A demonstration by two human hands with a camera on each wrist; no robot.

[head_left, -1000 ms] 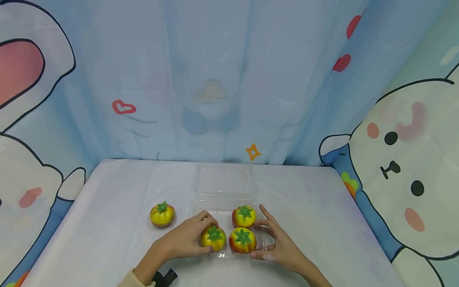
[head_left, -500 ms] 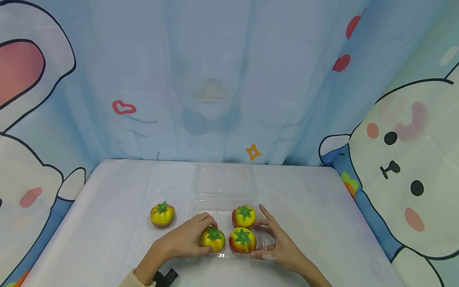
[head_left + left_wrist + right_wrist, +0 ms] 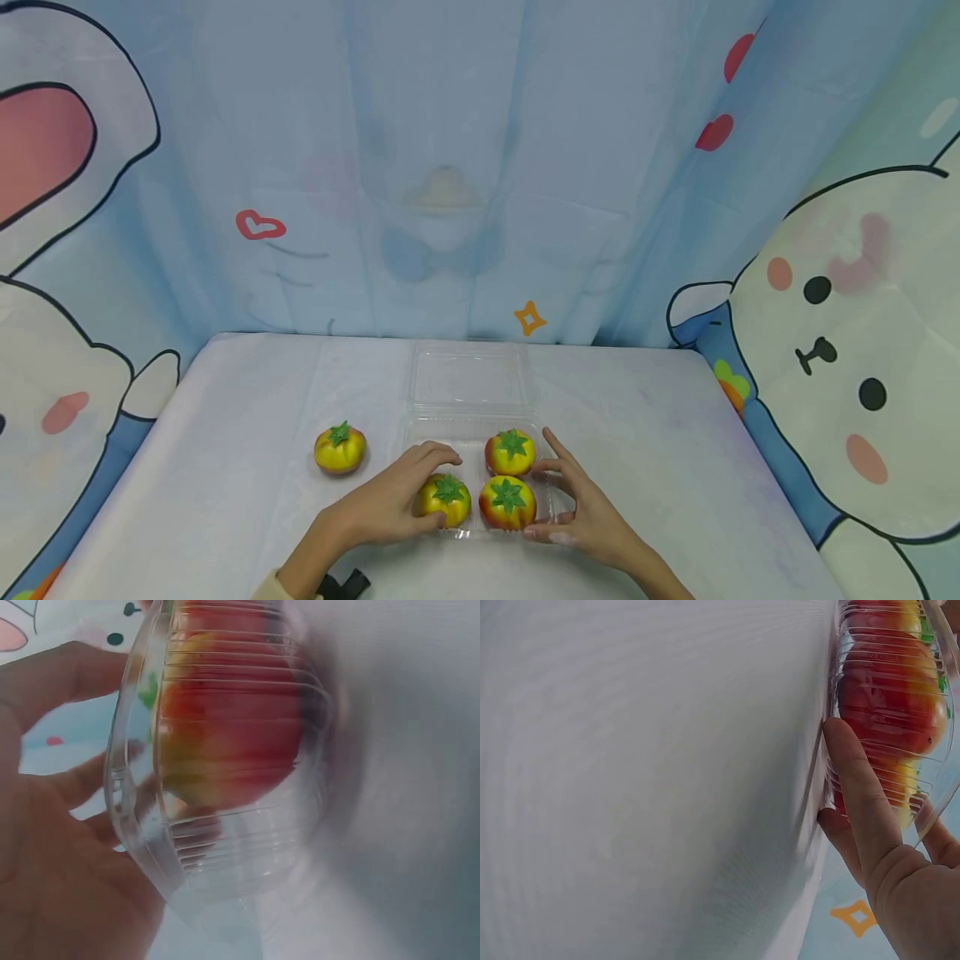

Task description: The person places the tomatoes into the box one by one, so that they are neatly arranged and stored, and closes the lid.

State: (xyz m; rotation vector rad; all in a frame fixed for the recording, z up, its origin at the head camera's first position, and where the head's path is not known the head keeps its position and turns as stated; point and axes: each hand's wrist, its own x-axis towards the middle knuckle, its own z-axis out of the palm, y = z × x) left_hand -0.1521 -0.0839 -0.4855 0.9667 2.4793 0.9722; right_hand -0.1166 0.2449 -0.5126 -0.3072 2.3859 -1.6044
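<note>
A clear plastic clamshell box (image 3: 480, 437) lies on the table with its lid (image 3: 470, 379) folded back. Three round yellow-red fruits with green star-shaped tops, like persimmons or tomatoes, sit inside: near left (image 3: 446, 500), near right (image 3: 507, 502), far right (image 3: 512, 452). My left hand (image 3: 390, 497) is around the near left fruit, thumb beside it, with the fingertips raised clear of its top. Through the box wall, the left wrist view shows a fruit (image 3: 232, 727). My right hand (image 3: 581, 504) rests against the box's right side, its fingers (image 3: 859, 784) touching the outer wall.
Another yellow fruit (image 3: 340, 448) stands on the white-covered table (image 3: 247, 500), left of the box. A black object (image 3: 347, 585) shows beneath the left wrist. Behind the table hangs a blue cartoon curtain (image 3: 450, 167).
The left fingers have lifted off the near left fruit and straightened. That fruit shifted slightly left earlier and now stays put. My right hand has not visibly moved.
</note>
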